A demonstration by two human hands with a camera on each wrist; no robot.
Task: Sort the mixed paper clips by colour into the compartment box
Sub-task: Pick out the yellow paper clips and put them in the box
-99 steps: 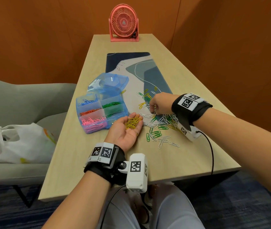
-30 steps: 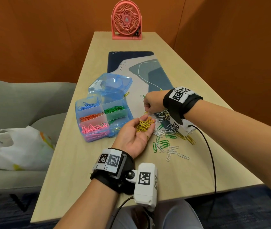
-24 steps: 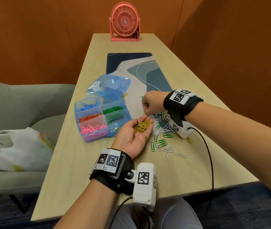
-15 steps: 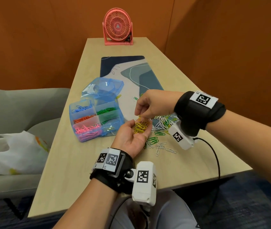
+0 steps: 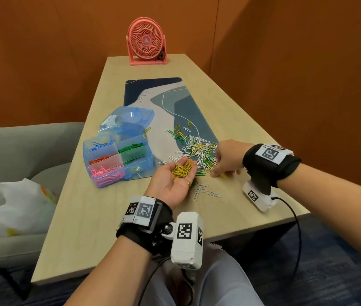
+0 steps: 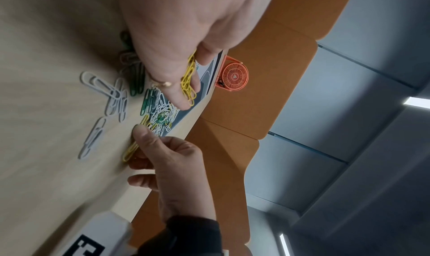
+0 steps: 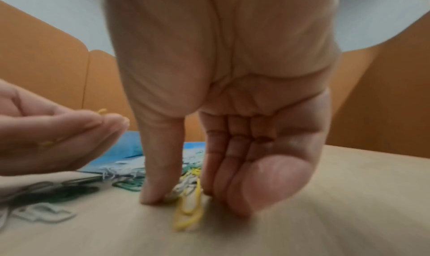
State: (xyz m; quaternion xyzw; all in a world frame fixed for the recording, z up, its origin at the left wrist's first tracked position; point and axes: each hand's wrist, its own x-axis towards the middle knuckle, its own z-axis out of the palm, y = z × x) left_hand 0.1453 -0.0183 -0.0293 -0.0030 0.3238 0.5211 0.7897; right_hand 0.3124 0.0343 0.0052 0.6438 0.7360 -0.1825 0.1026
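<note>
My left hand [image 5: 175, 182] lies palm up just above the table, its cupped palm carrying a heap of yellow clips [image 5: 182, 169]; they also show along its fingers [image 6: 188, 76]. To its right my right hand [image 5: 222, 165] points down at the table. Its thumb [image 7: 158, 190] and fingers [image 7: 223, 186] stand either side of one yellow clip [image 7: 188, 211], which lies flat on the wood. The mixed pile [image 5: 199, 149] of white, green and yellow clips sits just beyond both hands. The blue compartment box [image 5: 150, 166] to the left holds blue, orange, pink and green clips in separate cells.
The box's clear blue lid [image 5: 128, 118] lies behind it on a patterned desk mat [image 5: 164, 93]. A pink fan [image 5: 146, 44] stands at the far table end. A few white clips [image 5: 206, 192] lie near the front. A white bag [image 5: 9, 204] rests on the grey chair at left.
My right hand left the spot above the left palm and dropped rightward onto the table beside the pile. The left hand stayed palm up with its yellow clips.
</note>
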